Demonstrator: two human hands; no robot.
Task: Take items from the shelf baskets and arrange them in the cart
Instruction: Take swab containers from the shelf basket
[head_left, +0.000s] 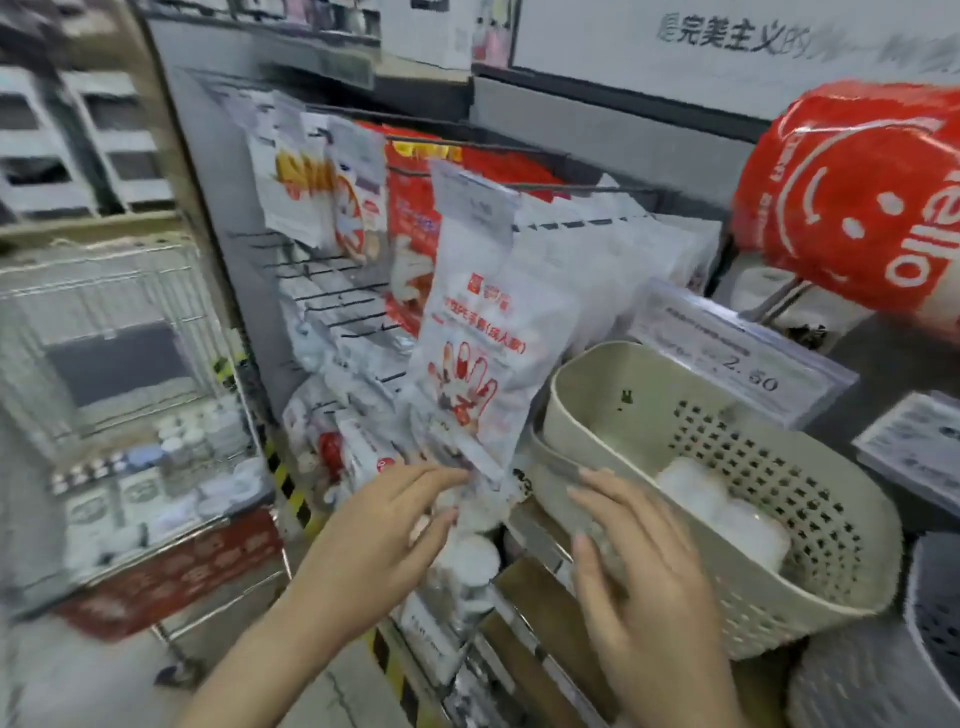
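Two bare hands, left hand (384, 525) and right hand (644, 566); bare forearms too, no sleeve showing up to the frame's bottom edge; no rings, watch or bracelet visible; short, plain fingernails, unpainted; outlines softened by motion blur.

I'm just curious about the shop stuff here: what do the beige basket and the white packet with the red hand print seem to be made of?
The beige perforated basket looks like moulded matte plastic: smooth rounded rim, regular punched holes. The white packet with the red hand print seems thin glossy plastic film: it crinkles, bends and catches light. The left hand touches its lower edge; blur hides the exact grip.
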